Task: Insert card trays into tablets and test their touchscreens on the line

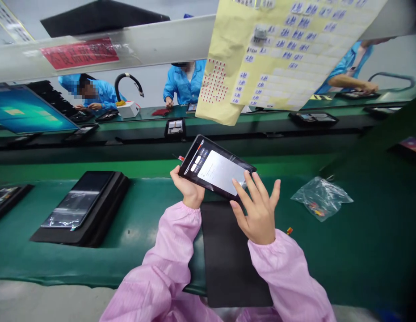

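The left hand (188,189) clamps its fingers on the lower edge of a glossy black-framed tablet (216,166), held tilted above a matte black mat (233,255) on a green conveyor belt (147,214), while the right hand (258,210) spreads its fingers apart, fingertips at the smooth glass.

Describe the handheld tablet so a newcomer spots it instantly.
On the green workbench, above a black mat, one tablet is held up. The left hand grips its corner, the right hand's fingers touch its lit screen; the neighbouring device lies in a black holder.
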The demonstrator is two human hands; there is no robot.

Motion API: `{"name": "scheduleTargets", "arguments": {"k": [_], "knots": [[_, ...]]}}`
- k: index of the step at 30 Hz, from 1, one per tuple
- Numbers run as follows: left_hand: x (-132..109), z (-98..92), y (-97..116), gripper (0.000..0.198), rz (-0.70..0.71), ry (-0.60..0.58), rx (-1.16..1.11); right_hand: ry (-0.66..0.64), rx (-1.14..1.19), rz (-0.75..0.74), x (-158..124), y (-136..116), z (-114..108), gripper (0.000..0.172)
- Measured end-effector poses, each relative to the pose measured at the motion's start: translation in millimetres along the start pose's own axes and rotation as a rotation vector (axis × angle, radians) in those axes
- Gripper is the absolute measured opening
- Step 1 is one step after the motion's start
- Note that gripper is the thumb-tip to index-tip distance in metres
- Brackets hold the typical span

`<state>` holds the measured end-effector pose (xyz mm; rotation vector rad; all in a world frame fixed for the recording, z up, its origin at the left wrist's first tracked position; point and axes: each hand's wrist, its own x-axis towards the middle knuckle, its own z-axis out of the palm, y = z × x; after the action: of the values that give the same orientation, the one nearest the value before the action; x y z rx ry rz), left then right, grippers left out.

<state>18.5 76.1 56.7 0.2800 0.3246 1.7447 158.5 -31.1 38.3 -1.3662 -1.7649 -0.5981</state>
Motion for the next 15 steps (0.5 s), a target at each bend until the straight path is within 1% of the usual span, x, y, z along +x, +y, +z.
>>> {"name": "scheduleTargets", "arguments": {"k": [2,3,6,9,11,15], "knots": [[1,2.6,6,0.031,0.007,0.010,0.019,0.003,-0.043,-0.006,-5,4,7,0.041],[1,4.0,9,0.032,0.020,0.019,0.029,0.012,-0.070,0.016,-9,6,10,0.040],[0,7.9,14,0.033,0.098,0.032,0.048,0.058,-0.108,0.156,-19,4,16,0.046],[-5,9.9,12,0.036,0.201,0.025,0.103,0.046,-0.060,0.273,-20,-9,24,0.057],[-9,10.1,10,0.040,0.262,0.032,0.182,0.016,-0.025,0.309,-16,-21,32,0.061],[-16,9.8,7,0.046,0.326,0.052,0.314,-0.041,0.017,0.352,0,-44,47,0.067]]}}
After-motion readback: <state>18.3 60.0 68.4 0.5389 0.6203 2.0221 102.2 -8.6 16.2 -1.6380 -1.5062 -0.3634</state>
